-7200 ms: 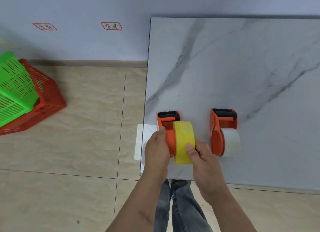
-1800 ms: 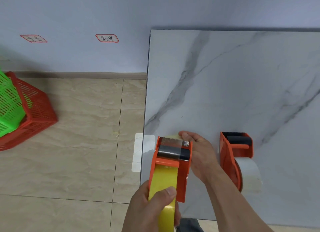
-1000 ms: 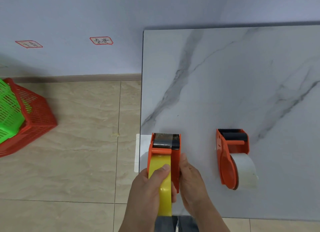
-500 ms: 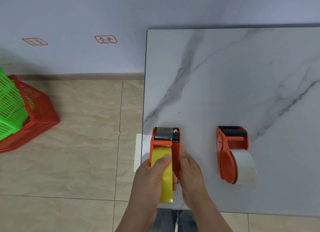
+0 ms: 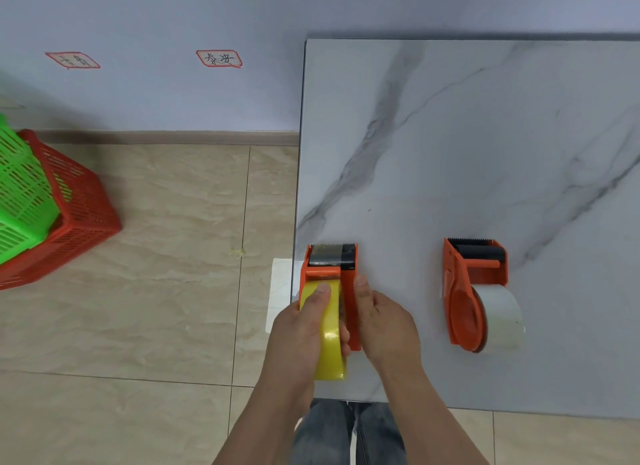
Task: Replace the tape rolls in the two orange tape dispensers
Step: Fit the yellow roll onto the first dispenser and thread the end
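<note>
At the table's (image 5: 485,152) near-left corner, the left hand (image 5: 301,329) is wrapping its fingers around the yellow roll (image 5: 330,340) in the first dispenser (image 5: 348,291), right hand (image 5: 384,322) bracing with fingers together; the second dispenser (image 5: 464,298), rightward, is seemingly awaiting its swap.

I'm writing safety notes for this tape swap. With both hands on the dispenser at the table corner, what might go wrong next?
1. The orange dispenser with the yellow tape roll sits at the table's near left corner; a slip might drop it to the floor.
2. The right hand's thumb lies close behind the serrated blade; sliding forward risks a cut.
3. The left hand presses the roll, which may seat crooked.
</note>
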